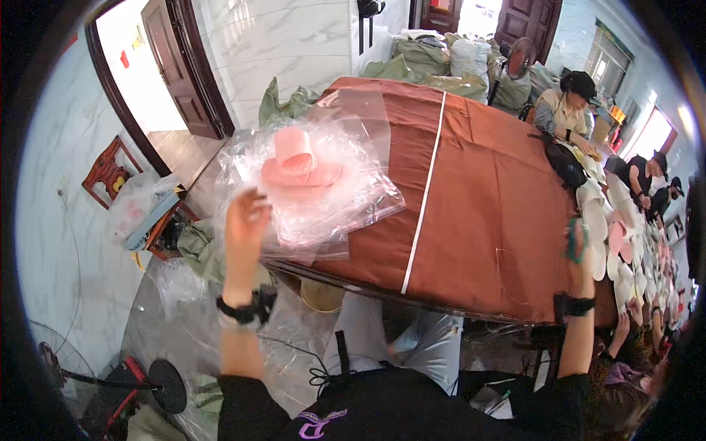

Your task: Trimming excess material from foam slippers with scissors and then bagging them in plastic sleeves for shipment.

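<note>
At ten to eleven o'clock on the brown table [478, 191], what's that pink stuff?

> Looks like a curled pink piece [294, 151] sitting up on a flat pink piece [323, 175], and both are on a messy heap of clear plastic bags [360, 213].

ok and is anybody holding it?

> Doesn't look like it. The wearer's left hand [250, 213] is up at nine o'clock, just beside the heap, fingers loosely bent. Pretty blurred though, so can't tell if it's gripping anything or touching the plastic.

And the other one?

> Right hand [579, 253] is way over at three o'clock by the table's far end, smeared too. Some green thing [576, 239] shows at it, but can't tell if it's gripped or just worn. Closest to it is a spread of pale, sole-shaped pieces [594, 213], mostly white, some pink.

lol busy place. What else?

> White strip [425, 191] runs across the cloth between the two hands. Black bundle [565, 163] at two o'clock, with a co-worker [562, 110] bent over just past it. Stuffed sacks [426, 55] pile up around half past twelve, a fan [522, 57] at half past one, and a wooden chair [110, 173] loaded with plastic sits at nine.
</note>
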{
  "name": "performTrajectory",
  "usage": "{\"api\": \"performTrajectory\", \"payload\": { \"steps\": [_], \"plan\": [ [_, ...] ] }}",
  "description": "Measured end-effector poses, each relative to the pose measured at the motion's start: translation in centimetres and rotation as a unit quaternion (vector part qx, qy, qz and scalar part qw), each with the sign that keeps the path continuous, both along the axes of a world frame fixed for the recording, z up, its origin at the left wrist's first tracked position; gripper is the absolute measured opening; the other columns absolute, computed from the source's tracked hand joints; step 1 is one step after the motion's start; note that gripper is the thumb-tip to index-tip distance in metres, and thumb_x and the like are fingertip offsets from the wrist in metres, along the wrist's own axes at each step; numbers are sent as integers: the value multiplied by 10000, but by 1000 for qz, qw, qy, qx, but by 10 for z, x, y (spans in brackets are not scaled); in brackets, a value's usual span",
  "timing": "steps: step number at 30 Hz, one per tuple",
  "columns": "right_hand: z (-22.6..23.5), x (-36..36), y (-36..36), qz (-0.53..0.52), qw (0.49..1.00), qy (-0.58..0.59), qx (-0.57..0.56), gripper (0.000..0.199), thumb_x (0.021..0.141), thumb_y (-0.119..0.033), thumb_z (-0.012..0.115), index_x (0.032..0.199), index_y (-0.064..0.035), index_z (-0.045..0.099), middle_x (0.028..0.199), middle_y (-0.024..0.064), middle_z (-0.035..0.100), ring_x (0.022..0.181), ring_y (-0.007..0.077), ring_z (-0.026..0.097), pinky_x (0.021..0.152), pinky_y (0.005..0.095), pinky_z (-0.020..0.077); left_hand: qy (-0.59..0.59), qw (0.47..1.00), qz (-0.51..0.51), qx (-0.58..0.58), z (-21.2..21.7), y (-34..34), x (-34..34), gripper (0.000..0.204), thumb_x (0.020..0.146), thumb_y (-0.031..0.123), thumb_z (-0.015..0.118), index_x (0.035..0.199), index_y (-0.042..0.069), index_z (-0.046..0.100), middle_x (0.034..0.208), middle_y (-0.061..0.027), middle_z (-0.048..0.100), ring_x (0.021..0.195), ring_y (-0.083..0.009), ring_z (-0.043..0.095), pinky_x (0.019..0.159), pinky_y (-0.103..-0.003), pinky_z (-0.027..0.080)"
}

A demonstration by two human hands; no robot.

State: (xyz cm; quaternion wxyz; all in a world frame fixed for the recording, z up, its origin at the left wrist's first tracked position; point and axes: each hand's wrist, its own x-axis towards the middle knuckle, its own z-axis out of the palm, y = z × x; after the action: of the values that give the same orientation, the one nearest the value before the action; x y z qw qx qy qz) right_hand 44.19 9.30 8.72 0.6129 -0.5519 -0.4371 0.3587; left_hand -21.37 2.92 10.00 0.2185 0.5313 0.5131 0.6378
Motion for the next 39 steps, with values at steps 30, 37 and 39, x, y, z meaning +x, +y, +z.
{"api": "performTrajectory", "payload": {
  "steps": [30,37,39],
  "plan": [
    [-9,-197,-99,503,843,173,74,697,900,-587,375,1307,-22,368,972,58,545,795,123,521,713,262,424,-205,866,-446,-97,105,159,142,644,679,31,499,1306,9,356,1231,-134,496,1126,-248,506,932,-386,454],
    [-30,-194,-75,441,859,219,-139,622,905,-598,355,1022,-18,549,845,101,609,651,180,600,630,295,513,-263,824,-463,-193,29,106,194,726,613,-17,427,1332,19,327,1297,-180,432,1196,-325,448,1029,-432,379],
    [-53,-187,-74,472,832,211,-200,653,884,-629,364,996,-16,560,828,131,622,648,200,613,601,322,528,-293,807,-462,-223,3,87,201,729,606,-3,420,1329,14,331,1300,-189,429,1208,-336,434,1031,-443,373]
  ]
}}
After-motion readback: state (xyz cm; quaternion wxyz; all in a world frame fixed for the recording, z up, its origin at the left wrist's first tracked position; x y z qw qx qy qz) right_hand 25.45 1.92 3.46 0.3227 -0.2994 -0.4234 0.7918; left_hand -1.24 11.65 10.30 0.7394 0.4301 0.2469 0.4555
